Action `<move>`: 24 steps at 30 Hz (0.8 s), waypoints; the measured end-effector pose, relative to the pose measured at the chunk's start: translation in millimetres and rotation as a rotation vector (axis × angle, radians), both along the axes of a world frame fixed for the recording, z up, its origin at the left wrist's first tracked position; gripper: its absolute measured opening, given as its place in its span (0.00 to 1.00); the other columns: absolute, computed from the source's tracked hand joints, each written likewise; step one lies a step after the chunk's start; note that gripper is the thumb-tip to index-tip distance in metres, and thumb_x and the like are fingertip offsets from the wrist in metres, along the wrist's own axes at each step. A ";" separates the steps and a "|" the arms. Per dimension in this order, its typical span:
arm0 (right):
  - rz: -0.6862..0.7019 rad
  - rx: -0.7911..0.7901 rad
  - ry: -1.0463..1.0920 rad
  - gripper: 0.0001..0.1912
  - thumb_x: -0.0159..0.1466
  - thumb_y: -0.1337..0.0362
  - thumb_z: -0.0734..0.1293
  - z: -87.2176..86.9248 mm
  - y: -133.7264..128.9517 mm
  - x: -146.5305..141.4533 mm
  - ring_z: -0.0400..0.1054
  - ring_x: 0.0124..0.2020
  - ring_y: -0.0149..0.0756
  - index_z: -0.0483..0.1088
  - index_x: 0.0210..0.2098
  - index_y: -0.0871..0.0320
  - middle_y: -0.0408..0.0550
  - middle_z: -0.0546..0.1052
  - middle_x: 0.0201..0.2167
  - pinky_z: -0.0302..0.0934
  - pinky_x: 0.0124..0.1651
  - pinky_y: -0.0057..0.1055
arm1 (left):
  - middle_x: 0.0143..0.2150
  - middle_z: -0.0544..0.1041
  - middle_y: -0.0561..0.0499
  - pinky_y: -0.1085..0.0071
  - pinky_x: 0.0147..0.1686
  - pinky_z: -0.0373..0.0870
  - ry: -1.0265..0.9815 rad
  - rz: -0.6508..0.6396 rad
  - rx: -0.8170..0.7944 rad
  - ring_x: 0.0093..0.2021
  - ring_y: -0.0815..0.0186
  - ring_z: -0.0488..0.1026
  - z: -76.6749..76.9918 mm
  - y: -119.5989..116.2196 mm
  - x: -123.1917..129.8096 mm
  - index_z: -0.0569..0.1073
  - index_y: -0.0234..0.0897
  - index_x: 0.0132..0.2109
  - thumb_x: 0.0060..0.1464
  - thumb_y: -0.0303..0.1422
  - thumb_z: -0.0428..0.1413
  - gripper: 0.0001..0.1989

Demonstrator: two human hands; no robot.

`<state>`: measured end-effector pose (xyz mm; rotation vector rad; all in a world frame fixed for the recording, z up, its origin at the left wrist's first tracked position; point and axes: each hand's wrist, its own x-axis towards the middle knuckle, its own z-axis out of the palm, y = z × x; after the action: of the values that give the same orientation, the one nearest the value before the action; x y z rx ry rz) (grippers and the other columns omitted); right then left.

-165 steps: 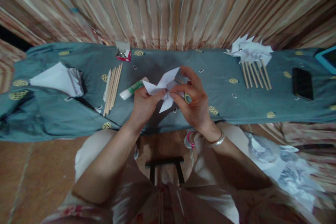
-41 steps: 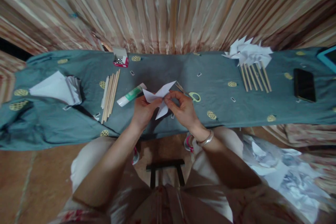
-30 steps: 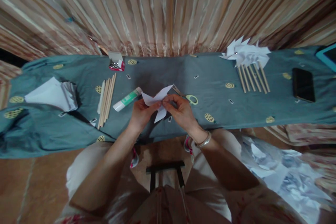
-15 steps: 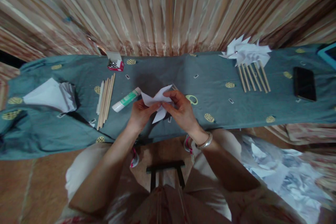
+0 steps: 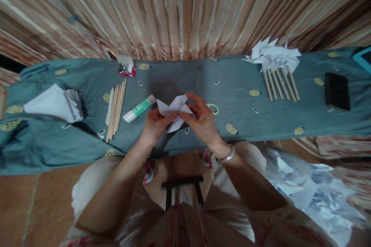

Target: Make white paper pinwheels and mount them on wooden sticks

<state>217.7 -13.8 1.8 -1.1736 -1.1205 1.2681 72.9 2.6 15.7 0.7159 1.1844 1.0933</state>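
Note:
Between my hands, above the table's front half, is a white paper pinwheel (image 5: 177, 103) with its folded blades spread. My left hand (image 5: 155, 124) grips it from the left, thumb pressed near the centre. From the right, my right hand (image 5: 203, 120) holds it too, its thumb at the centre and its fingers partly behind the paper. Just left of my left hand lies a green and white glue stick (image 5: 139, 109). Scissors with a pale green handle (image 5: 213, 108) lie beyond my right hand, their blades mostly hidden.
Several wooden sticks (image 5: 116, 112) and a stack of folded white paper (image 5: 55, 104) lie on the left. A small red box (image 5: 126, 70) of metal pins stands behind. Finished pinwheels (image 5: 274, 57) on sticks and a phone (image 5: 337, 91) lie right; a bag of paper scraps (image 5: 315, 197) is below.
The paper pinwheel has turned slightly and shows more of its face. My right fingers have shifted from its front to its upper right edge, while my left hand stays about where it was.

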 end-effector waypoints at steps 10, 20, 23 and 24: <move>-0.036 -0.017 -0.040 0.27 0.57 0.59 0.73 -0.9 0.3 -0.1 0.77 0.35 0.37 0.64 0.54 0.51 0.41 0.80 0.33 0.73 0.42 0.37 | 0.25 0.80 0.50 0.68 0.32 0.74 0.077 0.003 0.066 0.27 0.65 0.75 1.7 -0.9 1.6 0.78 0.35 0.25 0.26 0.38 0.74 0.17; -0.035 -0.008 -0.023 0.23 0.57 0.59 0.73 -3.7 2.1 -0.8 0.78 0.38 0.39 0.69 0.51 0.52 0.44 0.81 0.37 0.75 0.44 0.39 | 0.28 0.82 0.49 0.71 0.29 0.72 0.197 0.005 0.168 0.26 0.65 0.74 -0.7 -2.7 -1.0 0.80 0.35 0.27 0.35 0.37 0.70 0.12; -0.036 -0.009 -0.021 0.22 0.57 0.58 0.73 -6.8 2.8 -1.0 0.78 0.40 0.40 0.71 0.51 0.53 0.46 0.81 0.39 0.74 0.46 0.41 | 0.28 0.82 0.49 0.71 0.29 0.72 0.205 0.006 0.181 0.27 0.65 0.74 -0.6 -3.3 -0.6 0.80 0.35 0.27 0.35 0.37 0.70 0.12; -0.036 -0.015 -0.019 0.23 0.58 0.58 0.73 -7.5 2.9 -1.0 0.78 0.40 0.40 0.71 0.52 0.53 0.46 0.81 0.39 0.74 0.46 0.41 | 0.28 0.82 0.49 0.71 0.29 0.72 0.210 0.005 0.180 0.27 0.65 0.75 -0.9 -3.3 -0.6 0.80 0.36 0.27 0.35 0.38 0.70 0.12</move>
<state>216.7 -10.9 -5.6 -1.2138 -1.1012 1.2422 72.3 -0.7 14.9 0.9864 1.2749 1.1606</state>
